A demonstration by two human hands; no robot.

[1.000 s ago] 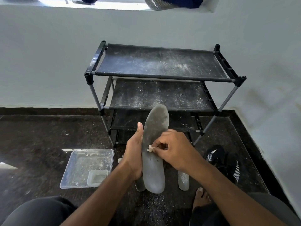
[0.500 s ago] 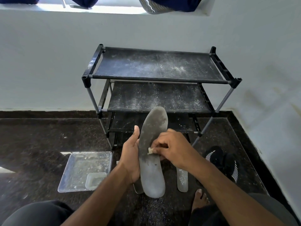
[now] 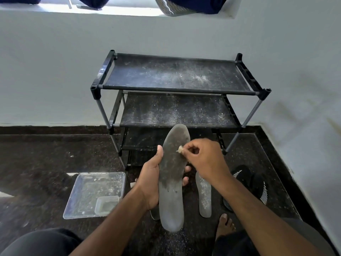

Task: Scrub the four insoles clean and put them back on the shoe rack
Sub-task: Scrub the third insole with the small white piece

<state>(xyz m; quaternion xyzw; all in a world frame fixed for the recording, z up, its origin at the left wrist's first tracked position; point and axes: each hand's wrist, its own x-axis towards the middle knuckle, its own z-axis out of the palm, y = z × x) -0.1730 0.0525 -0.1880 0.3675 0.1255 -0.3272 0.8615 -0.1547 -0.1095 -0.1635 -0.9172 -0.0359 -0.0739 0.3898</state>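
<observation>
My left hand (image 3: 150,180) grips a long grey insole (image 3: 172,182) from behind, toe end pointing up. My right hand (image 3: 203,158) pinches a small pale scrubbing scrap (image 3: 179,149) against the insole's upper right side. A second grey insole (image 3: 203,195) lies flat on the dark floor to the right. The tip of another insole (image 3: 154,215) peeks out under the held one. The black three-tier shoe rack (image 3: 175,74) stands behind, against the wall, its shelves dusted with white specks.
A clear plastic tray (image 3: 92,193) with a small tub (image 3: 106,205) in it sits on the floor at the left. Black shoes with white stripes (image 3: 247,183) lie at the right near the wall. My bare foot (image 3: 225,226) rests below them.
My right hand has slid the scrap from the insole's middle left up to its upper right side. The view has shifted slightly.
</observation>
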